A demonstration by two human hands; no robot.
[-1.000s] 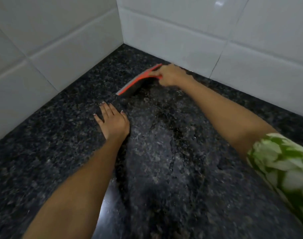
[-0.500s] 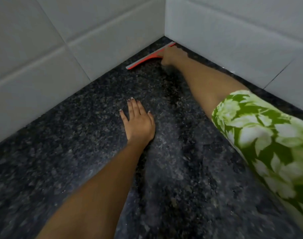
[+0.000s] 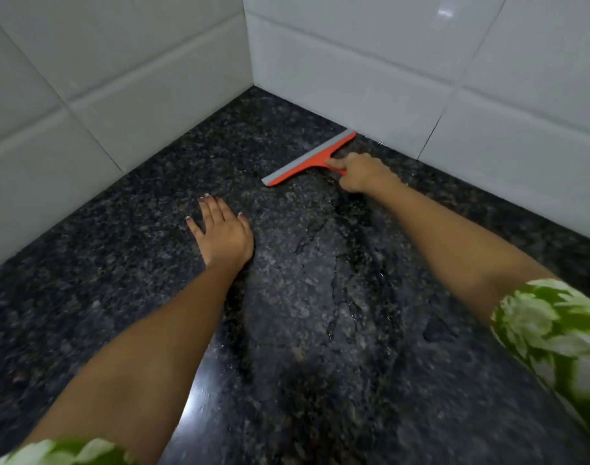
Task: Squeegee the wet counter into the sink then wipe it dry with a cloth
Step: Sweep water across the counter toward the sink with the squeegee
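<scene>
An orange squeegee (image 3: 307, 161) with a grey rubber blade lies blade-down on the dark speckled granite counter (image 3: 125, 263), its far end touching the right wall. My right hand (image 3: 359, 172) is closed around its handle. My left hand (image 3: 221, 234) rests flat on the counter with fingers spread, to the left of and nearer than the squeegee. A wet streaked patch (image 3: 324, 283) runs down the counter between my arms. No sink or cloth is in view.
White tiled walls (image 3: 404, 75) meet in a corner just beyond the squeegee and close off the counter at the back and left. A bright light reflection (image 3: 193, 401) shines on the wet stone near my left forearm.
The squeegee has come out of the corner towards me along the right wall, held in my right hand. My left hand stayed flat on the counter.
</scene>
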